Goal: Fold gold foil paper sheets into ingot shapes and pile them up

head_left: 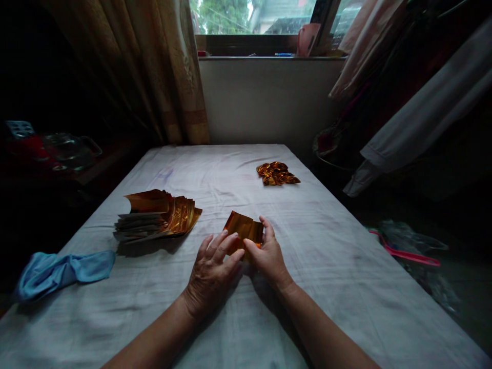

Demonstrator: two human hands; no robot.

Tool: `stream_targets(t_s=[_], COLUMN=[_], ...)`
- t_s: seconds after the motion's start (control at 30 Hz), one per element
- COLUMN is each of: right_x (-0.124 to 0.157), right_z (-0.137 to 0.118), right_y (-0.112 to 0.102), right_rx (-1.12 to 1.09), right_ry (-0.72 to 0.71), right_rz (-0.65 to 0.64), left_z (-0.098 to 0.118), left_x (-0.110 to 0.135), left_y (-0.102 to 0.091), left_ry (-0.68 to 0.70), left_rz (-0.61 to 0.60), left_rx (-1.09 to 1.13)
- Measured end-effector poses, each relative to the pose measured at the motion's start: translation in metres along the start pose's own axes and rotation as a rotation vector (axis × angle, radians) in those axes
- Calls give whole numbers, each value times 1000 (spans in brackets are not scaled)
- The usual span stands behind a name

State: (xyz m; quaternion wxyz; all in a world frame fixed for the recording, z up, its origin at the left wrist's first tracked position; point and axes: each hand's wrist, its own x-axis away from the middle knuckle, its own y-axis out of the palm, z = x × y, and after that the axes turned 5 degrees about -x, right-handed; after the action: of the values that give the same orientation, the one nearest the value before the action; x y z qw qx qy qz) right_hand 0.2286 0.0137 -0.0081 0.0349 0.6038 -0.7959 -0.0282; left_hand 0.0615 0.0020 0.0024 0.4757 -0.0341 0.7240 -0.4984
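In front of me is a sheet of gold foil paper [242, 225], partly bent, with both hands on it. My left hand [212, 266] is at its left and lower side, the fingers stretched over the edge and the thumb close to the other thumb. My right hand [269, 256] grips its right side, thumb on the near face and fingertips behind the edge. To the left lies a thick, fanned stack of gold foil sheets [157, 215]. Farther off at the right is a small pile of folded gold foil pieces [277, 174].
A white cloth [326, 307] covers the table. A crumpled blue cloth [65, 272] lies at its left edge. Past the right edge are a pink plastic strip [411, 256], clear plastic bags and hanging clothes [430, 107]. A curtain [154, 72] and window stand at the back.
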Motion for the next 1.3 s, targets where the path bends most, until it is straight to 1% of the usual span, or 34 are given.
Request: stream_targets(t_s=[0.1,0.23,0.4,0.6,0.77,0.83,0.93,1.0,1.13,1.23,1.3], right_x=[1,1,0,-3,-9,-11,-11,-10,-9,-10,-9], right_z=[-1,-2,4,3,-2,-2,-1,0,2,4,4], right_y=[1,1,-2,-8,-22,-28,-34,-34,-33,-31,-30], right_rx=[0,1,120,139,197,251,403,524,732,844,898], right_ry=[11,13,-29,58,41,-16,-190,-302,-483,-584,-612], right_rz=[-1,-8,-35,-151,-256,-280,-289,-324,-407,-454,-488], left_z=[-4,-7,-13,-30,-48,-56,-68,-74,-84,-88,-90], left_x=[-5,-6,-5,-3,5,9,14,16,20,20,19], left_y=[-2,-5,-7,-11,-12,-12,-14,-16,-19,-20,-21], left_ry=[23,40,55,65,128,168,215,241,296,311,304], left_rz=[19,14,-16,-70,-123,-131,-172,-202,-239,-255,-271], left_rx=[9,28,45,70,84,105,138,145,141,136,128])
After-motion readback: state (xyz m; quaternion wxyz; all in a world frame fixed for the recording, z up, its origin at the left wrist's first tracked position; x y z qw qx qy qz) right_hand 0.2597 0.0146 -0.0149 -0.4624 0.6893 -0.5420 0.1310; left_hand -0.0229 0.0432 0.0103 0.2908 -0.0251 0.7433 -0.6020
